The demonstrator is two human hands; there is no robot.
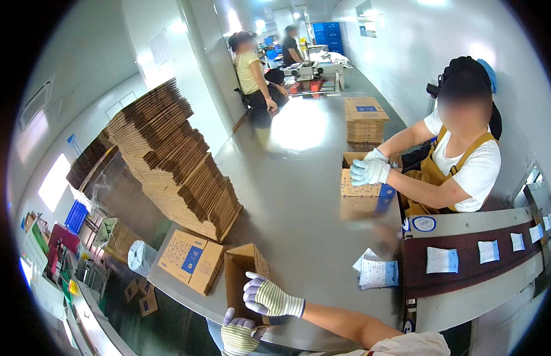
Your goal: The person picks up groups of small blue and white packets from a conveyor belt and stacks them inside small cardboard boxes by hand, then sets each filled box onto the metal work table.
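A cardboard box (238,270) stands with its top open at the near edge of the metal table (299,225). My left hand (240,334), in a striped white and purple glove, is closed on the box's near edge. Over the opening is my right hand (271,296), gloved alike, its fingers bent and pressed together. Whether it pinches anything is hidden. Left of the box lies a stack of flattened cartons (189,258) with a blue panel on top. White and blue packets (379,273) lie on the table to my right.
A tall, leaning stack of folded cartons (174,160) rises at the left. On the right, a dark conveyor belt (459,279) carries several packets. Across from me, a person's gloved hands (370,170) rest on another box (352,185). More flat cartons (366,115) stand farther back.
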